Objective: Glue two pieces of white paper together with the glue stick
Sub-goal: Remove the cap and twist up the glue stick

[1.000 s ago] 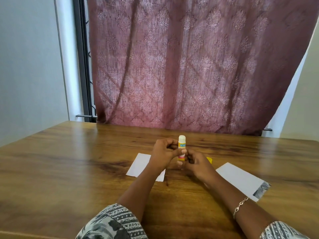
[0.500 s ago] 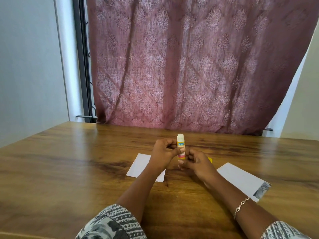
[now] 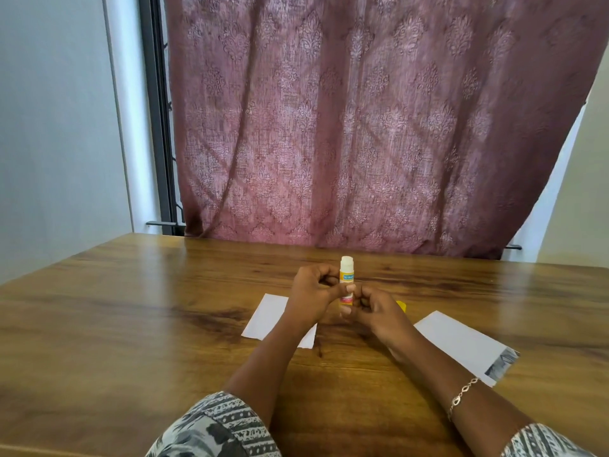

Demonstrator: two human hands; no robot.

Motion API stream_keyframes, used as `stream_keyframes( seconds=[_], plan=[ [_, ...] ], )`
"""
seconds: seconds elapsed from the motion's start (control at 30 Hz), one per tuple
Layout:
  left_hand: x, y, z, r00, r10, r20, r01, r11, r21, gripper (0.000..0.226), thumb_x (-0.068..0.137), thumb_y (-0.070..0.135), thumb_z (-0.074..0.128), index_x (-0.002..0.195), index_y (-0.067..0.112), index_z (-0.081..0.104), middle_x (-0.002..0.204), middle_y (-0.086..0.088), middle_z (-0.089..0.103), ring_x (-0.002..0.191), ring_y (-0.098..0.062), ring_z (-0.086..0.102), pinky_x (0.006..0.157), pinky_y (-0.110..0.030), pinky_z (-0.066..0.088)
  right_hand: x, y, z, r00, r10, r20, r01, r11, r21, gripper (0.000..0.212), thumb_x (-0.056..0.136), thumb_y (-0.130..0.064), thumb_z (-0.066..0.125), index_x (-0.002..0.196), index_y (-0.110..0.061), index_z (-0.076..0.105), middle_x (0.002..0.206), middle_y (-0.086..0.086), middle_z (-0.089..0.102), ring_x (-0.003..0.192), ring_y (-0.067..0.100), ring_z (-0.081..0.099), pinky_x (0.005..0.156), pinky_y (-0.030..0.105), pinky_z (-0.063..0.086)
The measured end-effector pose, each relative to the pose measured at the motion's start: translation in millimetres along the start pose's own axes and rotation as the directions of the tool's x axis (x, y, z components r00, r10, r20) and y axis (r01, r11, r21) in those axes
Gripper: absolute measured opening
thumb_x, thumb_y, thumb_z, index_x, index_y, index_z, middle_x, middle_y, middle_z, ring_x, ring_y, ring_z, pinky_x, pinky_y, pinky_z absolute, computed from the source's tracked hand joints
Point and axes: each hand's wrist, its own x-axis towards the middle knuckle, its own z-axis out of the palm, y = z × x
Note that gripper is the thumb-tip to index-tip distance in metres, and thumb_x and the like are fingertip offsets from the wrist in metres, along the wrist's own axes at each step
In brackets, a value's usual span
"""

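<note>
A yellow and white glue stick (image 3: 347, 274) stands upright above the table, uncapped, its white top showing. My left hand (image 3: 313, 296) grips its middle with thumb and fingers. My right hand (image 3: 375, 313) pinches its base from the right. One white paper (image 3: 268, 316) lies flat under and left of my left hand. The other white paper (image 3: 458, 341) lies to the right, its near corner showing a grey print. A small yellow thing, probably the cap (image 3: 401, 306), peeks out behind my right hand.
The wooden table (image 3: 131, 324) stretches wide on both sides of the papers. A maroon patterned curtain (image 3: 362, 127) hangs right behind its far edge. A pale wall stands at the left.
The glue stick and both hands have stayed almost in place; the stick sits slightly more upright, and my right fingers have shifted a little at its base.
</note>
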Motion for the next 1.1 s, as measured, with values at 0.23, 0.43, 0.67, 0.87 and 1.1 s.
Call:
stream_keyframes(
  seconds=[0.23,0.43,0.67,0.87,1.1],
  plan=[
    [-1.7,2.5,-1.2,1.000,-0.015,-0.027,0.015,1.000,-0.008,0.020,0.069,0.004,0.076,0.086,0.000,0.066,0.073,-0.005,0.066,0.071,-0.017,0.061,0.069,-0.024,0.051,-5.4,-6.2,0.9,0.996,-0.021,0.081,0.019,1.000,0.020,0.017,0.082,-0.006,0.061,0.097,-0.015,0.062,0.081,0.009,0.066,0.077,0.019,0.059,0.077,0.033,0.051],
    [-3.3,4.1,1.3,0.999,-0.037,-0.004,0.037,0.999,0.002,0.021,0.066,0.006,0.078,0.081,0.000,0.065,0.077,-0.011,0.066,0.072,-0.020,0.062,0.069,-0.030,0.052,-2.1,-2.9,3.8,0.999,-0.016,0.034,0.017,1.000,-0.017,0.024,0.074,-0.008,0.071,0.093,-0.019,0.061,0.084,0.008,0.066,0.080,0.021,0.059,0.078,0.042,0.052],
    [-3.9,5.8,-1.5,0.999,-0.035,0.015,0.035,0.999,-0.020,0.013,0.070,0.005,0.075,0.081,0.004,0.067,0.068,-0.004,0.065,0.063,-0.010,0.060,0.064,-0.022,0.050,-5.5,-4.6,-0.2,0.993,-0.018,0.117,0.003,0.992,0.127,0.011,0.080,-0.004,0.063,0.082,-0.014,0.067,0.076,0.003,0.068,0.077,0.019,0.061,0.075,0.029,0.051],
    [-5.1,7.0,1.0,0.999,-0.042,-0.003,0.042,0.999,-0.013,0.018,0.066,0.005,0.078,0.073,0.007,0.062,0.072,-0.011,0.064,0.066,-0.017,0.059,0.062,-0.024,0.049,-4.6,-5.1,3.7,0.999,0.036,0.033,-0.038,0.997,0.067,0.029,0.071,-0.004,0.073,0.096,-0.013,0.062,0.079,0.010,0.065,0.076,0.022,0.062,0.078,0.042,0.053],
    [-4.2,5.7,-1.7,0.999,-0.021,0.026,0.022,0.999,-0.038,0.013,0.071,0.003,0.074,0.080,0.004,0.064,0.069,-0.002,0.063,0.058,-0.001,0.059,0.061,-0.013,0.048,-7.1,-7.7,-0.4,0.996,0.027,0.086,-0.042,0.983,0.178,0.014,0.082,0.002,0.058,0.091,-0.005,0.064,0.076,0.009,0.067,0.072,0.016,0.065,0.066,0.021,0.054]
  ],
)
